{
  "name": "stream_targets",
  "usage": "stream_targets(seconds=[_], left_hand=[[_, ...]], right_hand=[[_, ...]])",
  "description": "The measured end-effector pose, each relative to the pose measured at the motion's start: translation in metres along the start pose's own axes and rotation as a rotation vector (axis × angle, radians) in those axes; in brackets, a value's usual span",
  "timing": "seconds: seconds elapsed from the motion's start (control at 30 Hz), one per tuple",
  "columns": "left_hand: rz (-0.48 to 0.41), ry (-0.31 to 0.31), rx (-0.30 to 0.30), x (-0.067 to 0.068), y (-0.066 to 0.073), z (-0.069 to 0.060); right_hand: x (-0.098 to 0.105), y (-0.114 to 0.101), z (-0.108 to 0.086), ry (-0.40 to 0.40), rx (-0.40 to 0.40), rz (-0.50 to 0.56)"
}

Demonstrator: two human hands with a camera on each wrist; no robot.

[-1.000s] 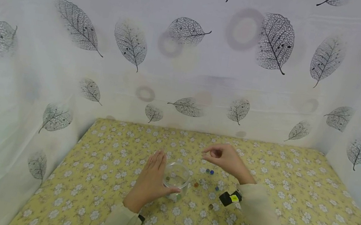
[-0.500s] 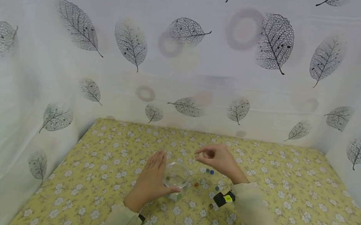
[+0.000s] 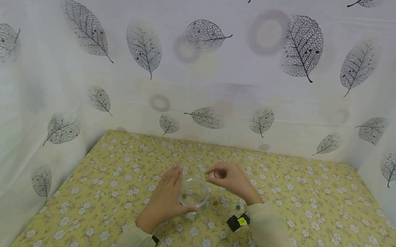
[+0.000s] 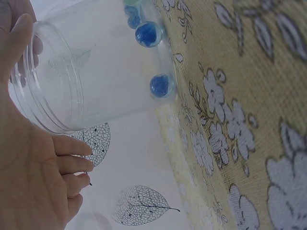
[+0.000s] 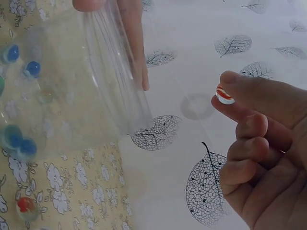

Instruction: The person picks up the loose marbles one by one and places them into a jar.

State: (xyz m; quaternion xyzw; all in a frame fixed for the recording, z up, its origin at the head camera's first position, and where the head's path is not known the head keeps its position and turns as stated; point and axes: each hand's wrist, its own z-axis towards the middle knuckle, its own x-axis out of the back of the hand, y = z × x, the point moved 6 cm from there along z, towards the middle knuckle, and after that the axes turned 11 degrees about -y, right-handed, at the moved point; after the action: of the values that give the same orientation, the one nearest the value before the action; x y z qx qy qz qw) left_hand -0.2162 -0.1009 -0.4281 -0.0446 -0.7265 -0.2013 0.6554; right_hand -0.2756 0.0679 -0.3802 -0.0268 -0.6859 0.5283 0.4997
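Observation:
A clear plastic jar (image 3: 193, 193) stands upright on the cloth, with several blue marbles (image 4: 148, 33) low inside. My left hand (image 3: 163, 201) rests against the jar's left side near the rim, fingers straight and thumb spread along the near side. My right hand (image 3: 233, 182) is just right of the jar's mouth, a little above rim height. Between thumb and index finger it pinches a clear marble (image 5: 224, 95) with a red-orange and white swirl; its other fingers are curled. In the head view that marble is too small to make out.
An orange-red marble (image 3: 215, 203) and a blue marble (image 3: 238, 207) lie on the yellow floral cloth (image 3: 114, 196), right of the jar. A black camera (image 3: 238, 222) is on the right wrist. A white leaf-print curtain (image 3: 212, 78) surrounds the table.
My right hand has moved left and slightly down toward the jar's mouth, its wrist now covering some marbles on the cloth. The left hand and the jar have stayed in place.

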Motion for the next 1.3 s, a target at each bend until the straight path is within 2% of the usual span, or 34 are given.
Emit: stream_targets(seconds=[0.37, 0.93, 1.3], left_hand=[[-0.026, -0.02, 0.019, 0.002, 0.0, 0.0], [0.006, 0.001, 0.005, 0.002, 0.001, 0.0], [0.003, -0.008, 0.01, 0.001, -0.001, 0.001]], right_hand=[[-0.008, 0.0, 0.004, -0.034, -0.008, 0.035], [-0.016, 0.0, 0.012, -0.053, -0.033, 0.031], [-0.014, -0.001, 0.012, -0.056, -0.008, 0.037]])
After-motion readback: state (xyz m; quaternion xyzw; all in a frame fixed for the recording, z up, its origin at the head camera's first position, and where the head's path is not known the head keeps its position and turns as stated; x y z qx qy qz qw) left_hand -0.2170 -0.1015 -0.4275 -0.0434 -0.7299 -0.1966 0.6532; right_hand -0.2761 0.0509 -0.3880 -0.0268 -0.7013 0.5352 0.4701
